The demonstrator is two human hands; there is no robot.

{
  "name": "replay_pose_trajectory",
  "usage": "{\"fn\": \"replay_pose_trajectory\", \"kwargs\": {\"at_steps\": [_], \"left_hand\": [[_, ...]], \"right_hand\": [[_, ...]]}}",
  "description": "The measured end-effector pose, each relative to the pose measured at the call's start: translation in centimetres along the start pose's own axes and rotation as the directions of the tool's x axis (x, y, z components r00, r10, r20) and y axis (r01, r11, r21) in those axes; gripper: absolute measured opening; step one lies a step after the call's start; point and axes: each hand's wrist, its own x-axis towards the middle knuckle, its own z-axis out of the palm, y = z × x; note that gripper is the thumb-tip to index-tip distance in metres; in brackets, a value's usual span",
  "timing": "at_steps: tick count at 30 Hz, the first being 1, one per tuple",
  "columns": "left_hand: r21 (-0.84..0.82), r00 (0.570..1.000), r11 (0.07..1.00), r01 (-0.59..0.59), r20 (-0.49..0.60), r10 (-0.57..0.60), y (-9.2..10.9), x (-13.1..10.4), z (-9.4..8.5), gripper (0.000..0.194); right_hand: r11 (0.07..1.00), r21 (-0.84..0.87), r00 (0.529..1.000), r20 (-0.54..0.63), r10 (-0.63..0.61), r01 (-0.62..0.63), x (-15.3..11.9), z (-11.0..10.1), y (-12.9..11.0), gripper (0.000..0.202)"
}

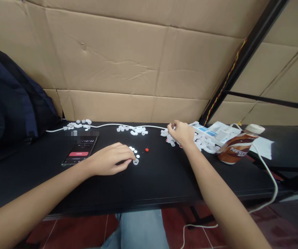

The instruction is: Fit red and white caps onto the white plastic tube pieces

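Observation:
On the black table, my left hand is bent, with its fingertips closed at the edge of a small translucent plastic ring. Just beyond those fingertips lie several small white discs, and a red disc sits apart to their right. My right hand is over the left part of a pile of translucent white plastic pieces. Its fingers are curled together, and whatever they hold is hidden or too small to name.
Two smaller groups of plastic pieces lie at the back along a white cable. A phone rests left of my left hand. A brown bottle leans near a white-and-blue box. A dark backpack stands far left, before a cardboard wall.

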Motion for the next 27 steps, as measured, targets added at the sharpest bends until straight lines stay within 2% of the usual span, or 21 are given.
{"fn": "replay_pose_trajectory", "kwargs": {"at_steps": [5,11,16,23,27], "left_hand": [[0.060,0.994,0.993,0.102,0.024,-0.104,-0.8,-0.4,-0.1,0.017],[-0.019,0.977,0.981,0.193,0.094,-0.190,-1.4,-0.4,0.5,0.008],[-0.087,0.980,0.979,0.183,0.092,-0.175,-1.7,-0.4,0.8,0.008],[-0.289,0.985,0.943,0.165,-0.001,-0.172,-0.6,-0.1,0.8,0.009],[-0.285,0.989,0.951,0.123,-0.049,-0.143,-0.4,0.1,1.1,0.011]], "right_hand": [[1.000,0.018,1.000,0.010,0.000,0.000,0.1,0.2,0.0,0.028],[1.000,0.030,0.999,0.038,0.002,-0.003,0.0,0.3,-0.1,0.028],[0.999,0.046,0.999,0.047,-0.003,0.000,0.0,0.5,0.0,0.029],[0.998,0.062,0.999,0.046,-0.022,0.019,0.0,0.7,0.0,0.028],[0.997,0.071,0.998,0.055,-0.027,0.024,0.0,0.6,-0.1,0.028]]}}
